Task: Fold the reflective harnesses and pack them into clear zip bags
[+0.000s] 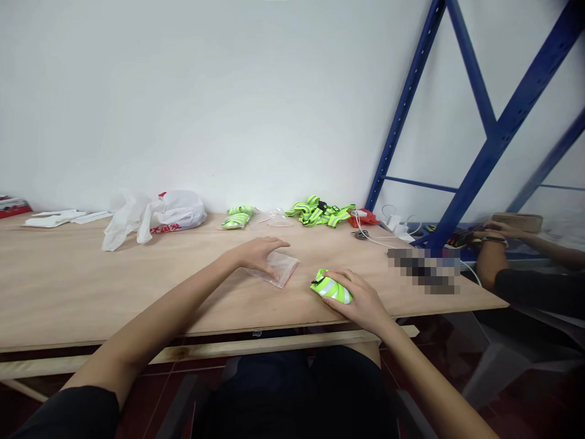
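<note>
My right hand (356, 296) is wrapped round a folded neon-yellow strap bundle (336, 289) with silver stripes, near the table's front edge. To its left a clear plastic bag (286, 267) with a red edge lies flat on the wooden table (183, 311). Over the bag's left part is my left hand (258, 253), thumb and fingers apart. Whether its thumb touches the plastic is hard to tell.
Along the wall lie packed neon bundles (237, 218), clear bags (274, 217), loose neon straps (320, 212), a red pouch (365, 218) and white carrier bags (180, 210). Cables and a blue metal frame (475, 161) stand right. Another person's arm (489, 262) is beyond it.
</note>
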The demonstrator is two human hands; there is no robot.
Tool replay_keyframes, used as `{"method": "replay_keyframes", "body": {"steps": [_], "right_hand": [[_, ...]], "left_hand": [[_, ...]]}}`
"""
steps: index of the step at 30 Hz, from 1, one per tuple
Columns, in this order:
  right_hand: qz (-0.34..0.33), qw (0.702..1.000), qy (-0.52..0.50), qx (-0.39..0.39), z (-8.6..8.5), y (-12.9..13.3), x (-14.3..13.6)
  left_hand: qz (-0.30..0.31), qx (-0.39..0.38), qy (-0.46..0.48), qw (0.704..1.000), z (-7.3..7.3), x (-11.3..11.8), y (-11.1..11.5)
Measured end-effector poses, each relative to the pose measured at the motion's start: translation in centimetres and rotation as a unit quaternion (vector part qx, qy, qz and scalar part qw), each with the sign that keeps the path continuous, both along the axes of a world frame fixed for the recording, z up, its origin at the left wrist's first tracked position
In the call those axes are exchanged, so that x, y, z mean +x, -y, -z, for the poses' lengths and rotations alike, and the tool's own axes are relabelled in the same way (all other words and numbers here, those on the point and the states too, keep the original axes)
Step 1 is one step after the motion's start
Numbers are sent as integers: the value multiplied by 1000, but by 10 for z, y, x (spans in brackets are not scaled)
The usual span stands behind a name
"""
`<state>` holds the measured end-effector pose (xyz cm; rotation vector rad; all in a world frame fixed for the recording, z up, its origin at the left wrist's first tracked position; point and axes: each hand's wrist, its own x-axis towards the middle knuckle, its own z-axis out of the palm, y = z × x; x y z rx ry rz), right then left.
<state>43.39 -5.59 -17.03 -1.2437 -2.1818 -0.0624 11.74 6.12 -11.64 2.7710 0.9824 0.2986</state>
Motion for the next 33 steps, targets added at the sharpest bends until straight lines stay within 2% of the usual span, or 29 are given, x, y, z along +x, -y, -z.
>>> {"method": "replay_keyframes", "body": {"steps": [5,11,16,18,21,26,30,33], "right_hand": [[4,1000,1,-11,-2,1,-2],[-13,1000,1,-7,-1,1,1],[-32,999,-10,-5,-2,2,2],[-40,999,-14,-7,-2,2,2],[-53,998,-19,-12,-2,3,3],[-65,997,-41,-10,-1,5,3],[-77,996,-48,0,-1,7,0],[-70,997,-38,13,-1,8,-2]], "left_hand": [[-3,-60,-78,995,4,13,7],[38,-25,-70,997,5,25,21],[34,-97,-112,988,1,32,17],[20,-105,-99,989,1,31,17],[19,-71,-44,996,4,31,23],[75,-11,39,996,11,43,41],[122,23,51,991,13,59,53],[134,27,62,989,13,65,59]]}}
